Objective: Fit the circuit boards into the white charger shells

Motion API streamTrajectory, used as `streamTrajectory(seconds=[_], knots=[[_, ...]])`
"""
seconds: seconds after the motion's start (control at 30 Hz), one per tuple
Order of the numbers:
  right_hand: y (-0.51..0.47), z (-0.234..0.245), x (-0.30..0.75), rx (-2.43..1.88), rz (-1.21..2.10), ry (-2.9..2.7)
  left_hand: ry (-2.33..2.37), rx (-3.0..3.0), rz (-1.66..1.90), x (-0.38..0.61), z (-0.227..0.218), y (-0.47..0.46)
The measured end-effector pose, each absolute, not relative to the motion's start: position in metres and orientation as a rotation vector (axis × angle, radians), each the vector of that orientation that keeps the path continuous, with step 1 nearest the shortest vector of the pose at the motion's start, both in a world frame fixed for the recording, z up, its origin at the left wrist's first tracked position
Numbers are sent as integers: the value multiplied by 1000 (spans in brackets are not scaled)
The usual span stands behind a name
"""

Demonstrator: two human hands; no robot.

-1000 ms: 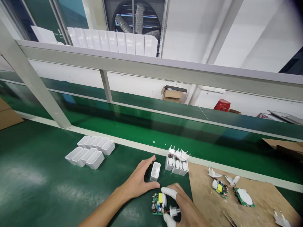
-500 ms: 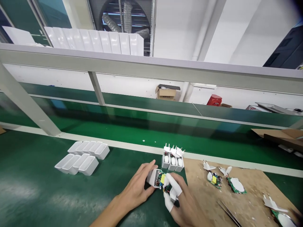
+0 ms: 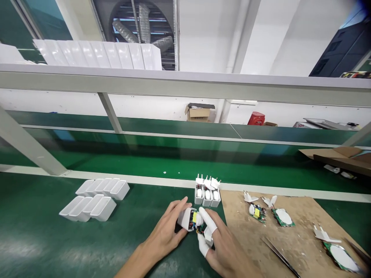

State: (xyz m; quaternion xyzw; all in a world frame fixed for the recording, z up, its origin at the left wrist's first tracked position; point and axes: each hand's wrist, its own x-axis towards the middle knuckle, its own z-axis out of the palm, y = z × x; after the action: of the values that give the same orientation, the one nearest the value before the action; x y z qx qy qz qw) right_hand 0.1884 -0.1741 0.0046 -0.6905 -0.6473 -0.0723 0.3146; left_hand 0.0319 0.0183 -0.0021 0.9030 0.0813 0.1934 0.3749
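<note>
2 hands are working close together in the head view, near the middle of the green table (image 3: 87, 247). The left hand (image 3: 164, 227) is gripping a white case (image 3: 183, 219), with its thumb on the near side and its fingers on the far side. The white case is lying tipped, and its open end is facing right. The right hand (image 3: 224, 247) is wearing white covers (image 3: 208, 219) on its thumb and pointer finger, and it is pinching a small green board (image 3: 194, 220). That board is sitting at the open end of the case; I cannot tell how deep it is going in. A plug piece (image 3: 208, 235) is sitting between the same 2 fingers.

Just far of the right hand, 3 filled cases (image 3: 206, 196) are standing side by side, with plug tops (image 3: 207, 182) resting at their far ends. To the left, 9 open cases (image 3: 100, 208) are sitting in 2 rows, 5 far and 4 near. To the right, a brown sheet (image 3: 237, 239) is holding 3 loose boards (image 3: 283, 217) and tweezers (image 3: 281, 256).
</note>
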Motion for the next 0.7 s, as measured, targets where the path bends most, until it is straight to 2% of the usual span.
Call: streamTrajectory(seconds=[0.7], knots=[[-173,3,189,-1775,-110,-1676,207,2275,517,33,-5,17]])
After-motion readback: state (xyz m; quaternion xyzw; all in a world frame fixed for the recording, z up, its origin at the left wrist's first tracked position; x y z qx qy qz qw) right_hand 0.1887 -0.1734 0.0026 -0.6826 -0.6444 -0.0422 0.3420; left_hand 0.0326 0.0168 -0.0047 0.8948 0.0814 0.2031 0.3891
